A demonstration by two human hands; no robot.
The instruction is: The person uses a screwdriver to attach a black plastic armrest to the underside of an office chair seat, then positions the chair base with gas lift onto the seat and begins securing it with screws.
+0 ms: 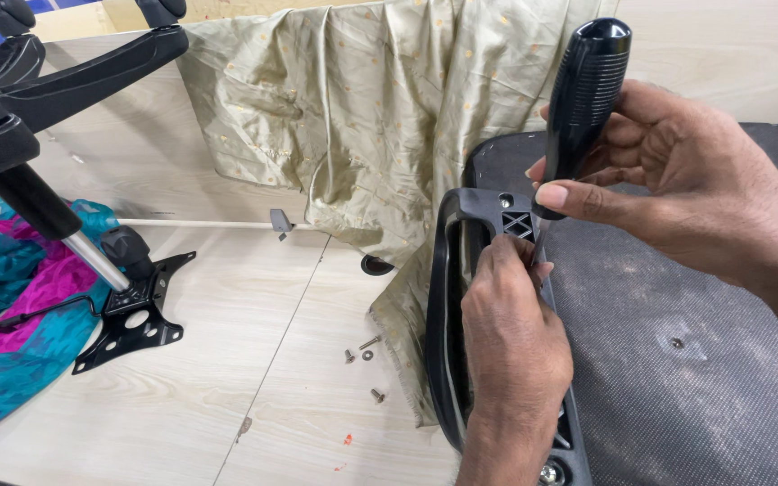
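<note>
Screwdriver (584, 85) stands near upright at upper right, black ribbed handle up, thin shaft running down to the black plastic armrest (461, 270) and mostly hidden between the two hands. Right hand (677, 171) has thumb and fingers closed around the lower part of the handle. Left hand (511, 337) sits below it, fingers curled shut over the armrest bracket right where the shaft comes down; cannot tell whether those fingertips pinch the shaft or a screw. Armrest lies along the left edge of the chair seat underside (677, 360), which is covered in dark grey fabric and fills the right side of the view. Beige dotted cloth (362, 117) drapes from the top down under the armrest. Few loose screws (366, 355) and a washer lie on the light wood floor (254, 387), just left of the cloth edge. Chair base with gas cylinder and black mounting plate (132, 315) sits well apart at left, beside a teal and pink cloth (6, 333).
</note>
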